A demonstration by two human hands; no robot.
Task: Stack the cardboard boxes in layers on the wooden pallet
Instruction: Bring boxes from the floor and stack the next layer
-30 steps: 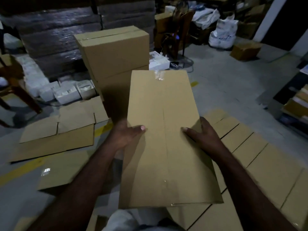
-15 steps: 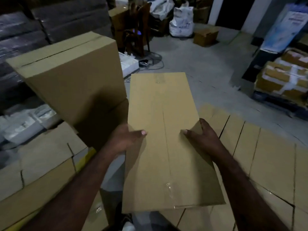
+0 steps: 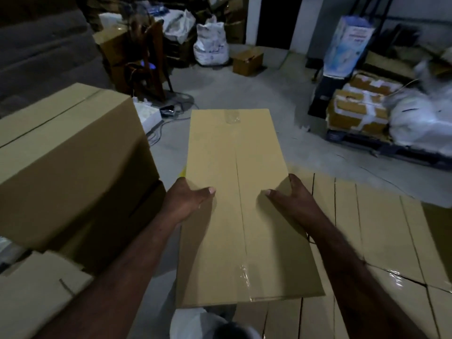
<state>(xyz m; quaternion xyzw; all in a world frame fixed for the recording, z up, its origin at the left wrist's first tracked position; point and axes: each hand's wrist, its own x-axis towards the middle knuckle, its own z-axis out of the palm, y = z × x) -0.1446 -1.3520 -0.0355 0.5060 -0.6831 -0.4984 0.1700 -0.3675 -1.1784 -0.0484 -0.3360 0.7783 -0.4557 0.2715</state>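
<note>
The left hand (image 3: 187, 201) grips the left long edge of the carried cardboard box (image 3: 241, 211), thumb laid flat on the top face and pointing inward, the other fingers hidden round the side. The right hand (image 3: 292, 200) mirrors this grip on the right long edge, thumb likewise pressed on top and pointing toward the centre seam. Both hands clasp the box between them, slightly nearer than its midpoint.

The box is held roughly level in front of the person's body, above the floor. Its long axis runs straight away from the wearer: the near short end lies close to the torso, the far short end points toward the back of the room. A centre seam follows that long axis, with clear tape (image 3: 231, 117) at the far end and again at the near end.

To the right and below, a layer of laid boxes (image 3: 376, 231) lies flat, edges touching, with their seams running roughly parallel to the carried box; whatever supports them is hidden. To the left stands a large stacked box (image 3: 63, 152), its top higher than the carried box. Beyond, on the concrete floor (image 3: 247, 94), are a white sack (image 3: 211, 45), a small open carton (image 3: 248, 61) and wrapped goods (image 3: 362, 106) at right.
</note>
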